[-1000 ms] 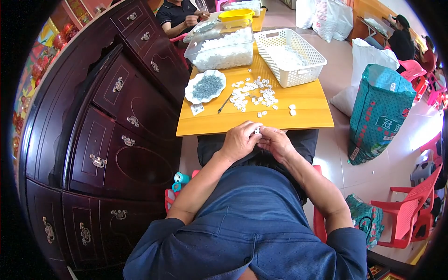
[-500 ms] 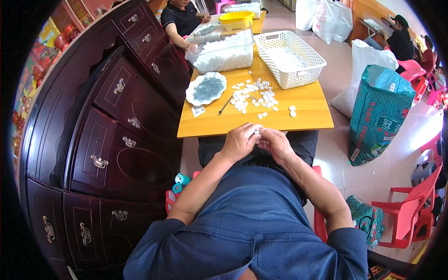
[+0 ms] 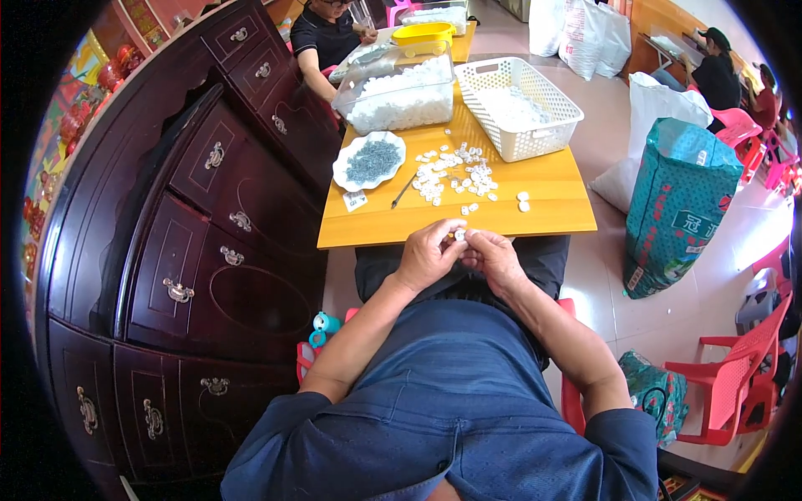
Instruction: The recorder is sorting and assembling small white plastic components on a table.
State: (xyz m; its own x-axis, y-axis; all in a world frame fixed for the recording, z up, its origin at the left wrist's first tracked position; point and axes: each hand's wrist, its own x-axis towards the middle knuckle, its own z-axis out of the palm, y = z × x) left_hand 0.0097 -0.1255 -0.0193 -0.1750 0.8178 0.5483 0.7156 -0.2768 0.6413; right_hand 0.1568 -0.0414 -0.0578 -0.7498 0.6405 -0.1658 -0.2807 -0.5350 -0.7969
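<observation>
Nothing much has moved: both hands stay together at the bench's [image 3: 551, 179] near edge. The left hand [image 3: 430, 255] and right hand [image 3: 494, 259] pinch one small white piece [image 3: 459, 235]. Beyond lie many white pieces [image 3: 451, 171], one plate [image 3: 369, 160], one white basket [image 3: 516, 107].

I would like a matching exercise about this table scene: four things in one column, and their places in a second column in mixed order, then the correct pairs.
Things:
1. white basket
2. white plate of small grey parts
3. small white piece
4. teal sack

Places:
A. on the floor, to the right of the yellow table
B. between the fingertips of the left hand and right hand
C. on the far right part of the table
D. on the left part of the table

Pairs: 1-C, 2-D, 3-B, 4-A
</observation>
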